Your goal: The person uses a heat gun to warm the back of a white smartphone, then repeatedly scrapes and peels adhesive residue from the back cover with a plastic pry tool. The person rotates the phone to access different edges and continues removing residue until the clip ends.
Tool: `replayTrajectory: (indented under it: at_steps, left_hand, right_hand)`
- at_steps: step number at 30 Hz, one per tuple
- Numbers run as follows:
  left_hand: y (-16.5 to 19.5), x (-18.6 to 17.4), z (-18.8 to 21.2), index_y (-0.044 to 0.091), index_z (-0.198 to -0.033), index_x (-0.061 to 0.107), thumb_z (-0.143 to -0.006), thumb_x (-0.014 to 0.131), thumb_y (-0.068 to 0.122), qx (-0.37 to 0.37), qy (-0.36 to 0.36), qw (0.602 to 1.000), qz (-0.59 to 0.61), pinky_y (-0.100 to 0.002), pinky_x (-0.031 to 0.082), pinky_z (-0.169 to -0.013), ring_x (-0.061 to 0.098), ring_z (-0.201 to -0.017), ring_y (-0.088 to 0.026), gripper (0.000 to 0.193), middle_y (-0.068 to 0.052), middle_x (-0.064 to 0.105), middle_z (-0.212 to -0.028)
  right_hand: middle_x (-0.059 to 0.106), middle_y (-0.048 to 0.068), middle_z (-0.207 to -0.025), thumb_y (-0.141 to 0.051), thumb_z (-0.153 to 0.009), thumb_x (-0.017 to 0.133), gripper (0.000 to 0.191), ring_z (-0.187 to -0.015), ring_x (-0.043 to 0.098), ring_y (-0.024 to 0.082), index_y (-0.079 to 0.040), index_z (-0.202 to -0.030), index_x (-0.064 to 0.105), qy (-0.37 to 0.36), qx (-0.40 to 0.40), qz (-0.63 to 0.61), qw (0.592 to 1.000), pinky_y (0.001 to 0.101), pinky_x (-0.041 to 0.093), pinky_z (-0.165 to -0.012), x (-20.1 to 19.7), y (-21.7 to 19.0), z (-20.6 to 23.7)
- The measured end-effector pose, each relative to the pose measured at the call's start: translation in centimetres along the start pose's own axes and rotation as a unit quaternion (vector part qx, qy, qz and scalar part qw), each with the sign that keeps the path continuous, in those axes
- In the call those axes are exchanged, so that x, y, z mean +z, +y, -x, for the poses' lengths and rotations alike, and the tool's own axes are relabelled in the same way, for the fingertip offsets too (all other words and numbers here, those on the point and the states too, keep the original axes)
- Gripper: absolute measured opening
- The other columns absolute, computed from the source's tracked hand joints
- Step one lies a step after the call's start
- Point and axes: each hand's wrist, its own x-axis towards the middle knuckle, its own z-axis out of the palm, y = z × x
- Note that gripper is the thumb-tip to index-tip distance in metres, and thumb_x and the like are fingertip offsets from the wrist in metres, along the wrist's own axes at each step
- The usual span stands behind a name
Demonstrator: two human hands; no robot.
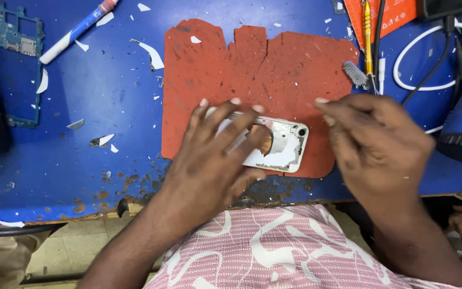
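Nearest: a lap in a pink and white patterned cloth, below the bench edge.
Left hand: lies flat, fingers spread, pressing down on a white phone housing; its grip is a flat hold rather than a pinch.
Right hand: hovers just beside the housing's camera end, fingers curled and drawn together; whether they pinch anything I cannot tell.
Phone housing: one, lying on a worn red mat, its inner side up and looking stripped.
Progress, as I judge it: the housing looks already emptied, with residue and scraps inside yet to be cleared.
Bench: blue, chipped at the near edge, strewn with many white shards.
Farther left: one green circuit board, one blue and white pen.
Farther right: one small brush, one yellow-handled tool, one white cable looped, with a black cable running beside it.
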Motion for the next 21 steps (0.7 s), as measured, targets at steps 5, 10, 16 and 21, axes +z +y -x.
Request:
replayTrajectory:
  at_steps: [5,10,16,21]
  left_hand:
    - [0.0,-0.4,-0.9,0.011,-0.150,0.055,-0.096,0.068,0.055,0.066,-0.028,0.989,-0.128,-0.063,0.016,-0.125,0.023,-0.155,-0.034,0.070,-0.009,0.032,-0.167]
    - [-0.7,-1.5,-1.1,0.003,-0.156,0.052,-0.101,0.063,0.060,-0.029,0.001,0.984,-0.178,-0.065,0.010,-0.126,0.015,-0.156,-0.041,0.079,-0.014,0.025,-0.170]
    - [-0.2,-2.3,-1.6,0.008,-0.150,0.056,-0.099,0.068,0.058,0.027,0.011,0.981,-0.191,-0.064,0.010,-0.126,0.016,-0.157,-0.038,0.073,-0.013,0.024,-0.171]
    - [-1.2,-4.6,0.1,0.001,-0.151,0.050,-0.100,0.072,0.049,-0.074,0.076,0.989,-0.099,-0.062,0.019,-0.131,0.032,-0.158,-0.038,0.074,-0.019,0.038,-0.164]
  right_hand:
    - [0.068,0.015,-0.098,0.013,-0.093,0.076,0.022,-0.078,0.067,0.017,0.002,-0.111,0.075,0.035,0.001,0.033,0.999,0.0266,0.051,-0.067,-0.4,0.6,0.3]
    - [0.068,0.013,-0.100,0.014,-0.093,0.074,0.024,-0.083,0.068,0.017,0.001,-0.113,0.075,0.048,0.017,0.012,0.999,0.0270,0.052,-0.072,-0.2,0.9,1.4]
    - [0.069,0.013,-0.098,0.014,-0.088,0.075,0.025,-0.082,0.067,0.018,0.003,-0.111,0.076,0.033,0.012,0.012,0.999,0.0278,0.052,-0.071,0.0,1.4,2.1]
    - [0.069,0.015,-0.100,0.015,-0.090,0.075,0.026,-0.084,0.067,0.018,0.002,-0.113,0.075,0.036,0.025,0.013,0.999,0.0275,0.052,-0.072,-0.3,1.2,2.7]
